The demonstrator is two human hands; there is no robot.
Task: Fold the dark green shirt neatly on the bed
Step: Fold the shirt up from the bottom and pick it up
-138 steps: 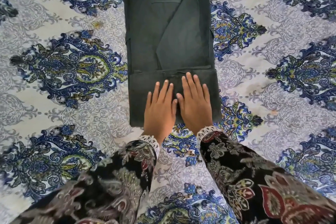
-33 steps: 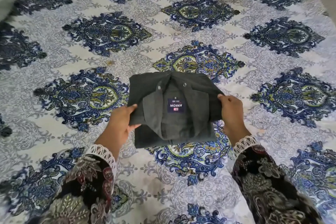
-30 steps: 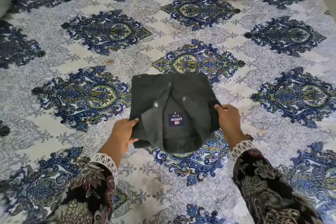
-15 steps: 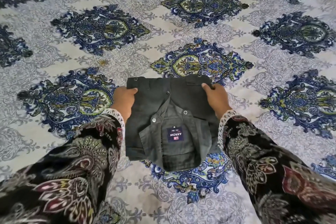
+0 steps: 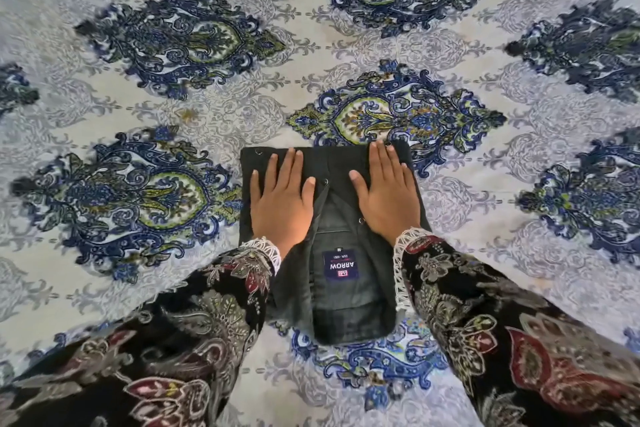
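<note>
Sleeves (image 5: 519, 340) cut off below, shirt (image 5: 332, 163) sides hidden (under palms)

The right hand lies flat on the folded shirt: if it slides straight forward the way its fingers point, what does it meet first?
The right hand would pass the far edge of the dark green shirt onto the patterned bedsheet; beyond, the way looks free.

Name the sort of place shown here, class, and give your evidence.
Probably a bedroom: a patterned bedsheet fills the whole view, and the left hand and right hand press a folded dark green shirt flat on it.
</note>
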